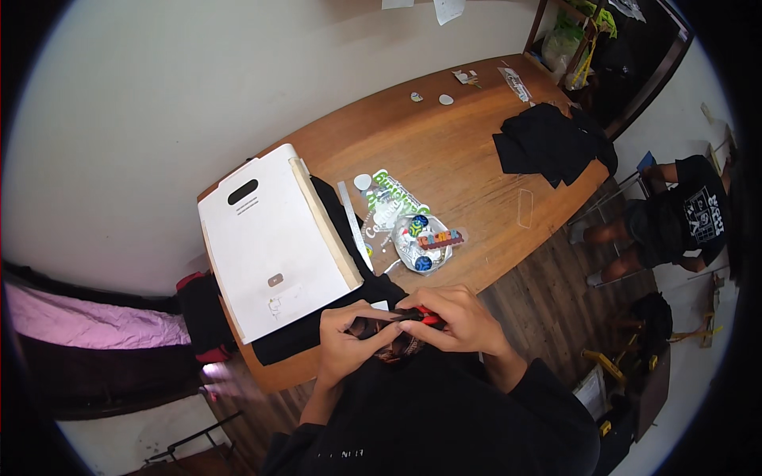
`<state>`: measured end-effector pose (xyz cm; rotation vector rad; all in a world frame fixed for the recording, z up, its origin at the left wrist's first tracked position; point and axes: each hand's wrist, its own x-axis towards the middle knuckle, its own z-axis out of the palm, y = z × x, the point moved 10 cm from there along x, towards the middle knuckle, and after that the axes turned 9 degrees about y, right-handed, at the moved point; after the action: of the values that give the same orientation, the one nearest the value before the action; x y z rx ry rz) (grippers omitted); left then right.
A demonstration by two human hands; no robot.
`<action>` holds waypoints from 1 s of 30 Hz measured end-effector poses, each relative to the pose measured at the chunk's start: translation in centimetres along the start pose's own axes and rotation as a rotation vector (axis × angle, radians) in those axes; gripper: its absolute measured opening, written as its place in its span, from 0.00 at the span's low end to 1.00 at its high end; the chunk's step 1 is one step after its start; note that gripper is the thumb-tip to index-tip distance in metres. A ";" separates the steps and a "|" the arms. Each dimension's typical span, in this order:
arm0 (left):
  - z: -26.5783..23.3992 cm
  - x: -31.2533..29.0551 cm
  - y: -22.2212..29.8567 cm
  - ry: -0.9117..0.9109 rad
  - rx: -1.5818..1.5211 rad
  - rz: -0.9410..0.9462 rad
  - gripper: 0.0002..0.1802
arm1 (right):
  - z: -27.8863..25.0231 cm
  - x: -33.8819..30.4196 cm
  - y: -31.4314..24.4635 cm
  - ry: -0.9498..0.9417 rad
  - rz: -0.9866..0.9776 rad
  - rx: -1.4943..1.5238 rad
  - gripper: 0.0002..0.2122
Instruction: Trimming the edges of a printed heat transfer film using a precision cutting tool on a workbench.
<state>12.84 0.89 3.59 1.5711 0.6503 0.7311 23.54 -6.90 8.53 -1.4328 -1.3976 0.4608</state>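
Observation:
Close to my chest, just off the table's near edge, both my hands are closed around a small black and red object (429, 317) whose kind I cannot make out. My left hand (346, 343) pinches its dark end between thumb and fingers. The red part sits in the bent fingers of my right hand (460, 321). Below the fingers shows a dark, brownish patterned thing (394, 350), partly hidden. Beyond my hands on the table lies a clear plastic bag (401, 250) with blue and green round stickers and a colourful lettered patch (441, 239) on it.
A large white panel (270, 246) lies on black cloth (278, 347) at the left of the wooden table (468, 151). Beside it are a ruler (354, 225) and lettered stickers (397, 194). Folded black clothing (540, 143) lies at the far right. Another person (690, 214) sits at right.

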 end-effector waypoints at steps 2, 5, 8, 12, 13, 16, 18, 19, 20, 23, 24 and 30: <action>-0.1 0.0 0.0 0.002 0.009 0.017 0.09 | 0.1 0.1 -0.1 -0.005 -0.009 -0.003 0.10; -0.1 0.0 0.1 0.002 0.008 0.025 0.08 | 0.3 -0.1 0.0 -0.017 0.001 -0.019 0.10; 0.0 0.0 0.2 -0.001 0.019 0.009 0.08 | 0.2 0.0 0.0 0.005 -0.001 0.003 0.10; -0.1 0.0 0.1 -0.004 0.038 0.005 0.08 | 0.2 0.1 -0.4 0.005 -0.018 0.004 0.10; -0.1 0.0 0.0 -0.004 0.037 0.005 0.08 | 0.2 0.2 -0.6 0.008 -0.022 0.011 0.11; 0.0 0.0 -0.1 -0.028 0.042 0.004 0.08 | 0.3 0.1 -0.3 0.006 -0.011 0.008 0.11; 0.0 0.0 0.0 -0.015 0.039 0.000 0.08 | 0.3 0.0 -0.3 0.007 -0.011 0.005 0.11; 0.1 0.0 0.1 -0.014 0.039 0.000 0.08 | 0.3 0.0 -0.3 0.008 -0.011 0.004 0.11; 0.0 0.0 0.1 -0.006 0.029 -0.002 0.08 | 0.2 0.1 -0.3 0.008 -0.012 0.004 0.11; 0.0 -0.1 0.0 -0.002 0.022 -0.007 0.09 | 0.3 0.0 -0.2 -0.001 -0.001 -0.006 0.11; 0.0 -0.1 -0.1 -0.004 0.025 -0.010 0.09 | 0.3 0.0 -0.1 -0.002 0.007 -0.006 0.11; -0.1 -0.1 -0.1 -0.018 0.034 -0.001 0.09 | 0.4 0.1 -0.3 -0.003 -0.004 0.013 0.11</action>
<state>12.75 0.91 3.45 1.6064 0.6535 0.7079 23.11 -6.72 8.73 -1.4190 -1.3974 0.4691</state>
